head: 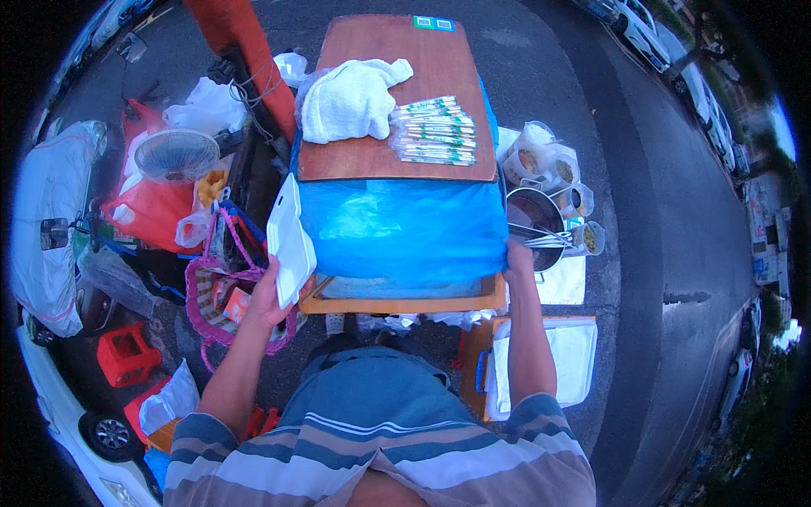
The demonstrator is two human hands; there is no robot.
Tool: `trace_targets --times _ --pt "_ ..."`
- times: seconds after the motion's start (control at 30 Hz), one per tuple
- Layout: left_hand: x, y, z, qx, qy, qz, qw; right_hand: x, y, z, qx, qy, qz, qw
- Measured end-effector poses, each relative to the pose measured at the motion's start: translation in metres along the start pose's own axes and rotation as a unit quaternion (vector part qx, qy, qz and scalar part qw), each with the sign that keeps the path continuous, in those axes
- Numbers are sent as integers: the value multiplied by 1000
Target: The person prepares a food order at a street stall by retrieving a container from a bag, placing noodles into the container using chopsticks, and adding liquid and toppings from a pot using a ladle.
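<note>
My left hand point(272, 301) grips a white foam takeaway box point(293, 247), its lid raised, beside the left side of the stand. My right hand point(520, 258) is closed at the right front corner of a blue plastic sheet point(405, 222); its fingertips are hidden. Under the sheet's front edge shows a wooden frame point(405, 305) with a translucent cover inside it. Just right of that hand stands a metal pot point(535, 212) holding dark liquid and several utensils. Behind the sheet lies a brown wooden board point(393, 47), bearing a white towel point(348, 101) and several wrapped chopsticks point(437, 131).
Several plastic tubs point(564, 170) of condiments stand around the pot. A white-covered box point(550, 361) is at my right. To my left are a pink woven basket point(203, 304), a fan point(177, 154), a red stool point(128, 355) and an orange-red pole point(253, 51). Cars line the road.
</note>
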State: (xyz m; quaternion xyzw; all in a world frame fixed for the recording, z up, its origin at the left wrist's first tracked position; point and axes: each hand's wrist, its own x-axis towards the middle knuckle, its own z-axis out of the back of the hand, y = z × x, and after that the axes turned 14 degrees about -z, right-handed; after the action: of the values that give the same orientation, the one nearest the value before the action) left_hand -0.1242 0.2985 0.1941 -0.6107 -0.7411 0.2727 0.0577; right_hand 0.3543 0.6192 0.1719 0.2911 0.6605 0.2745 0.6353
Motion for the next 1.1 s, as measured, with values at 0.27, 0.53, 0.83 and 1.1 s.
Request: trace_targets --times 0.27,0.53,0.83,1.1 --pt "37 63 -35 11 -44 22 999 64 103 -81 193 29 -22 981" --pt "101 33 -49 48 -84 -147 984 -59 94 -109 -111 5 69 991" --pt "124 -55 -89 108 -11 -176 978 -128 -79 -173 -424 28 227 876" --pt "162 -73 -100 30 -15 -202 979 -109 -150 -302 -667 188 422 584"
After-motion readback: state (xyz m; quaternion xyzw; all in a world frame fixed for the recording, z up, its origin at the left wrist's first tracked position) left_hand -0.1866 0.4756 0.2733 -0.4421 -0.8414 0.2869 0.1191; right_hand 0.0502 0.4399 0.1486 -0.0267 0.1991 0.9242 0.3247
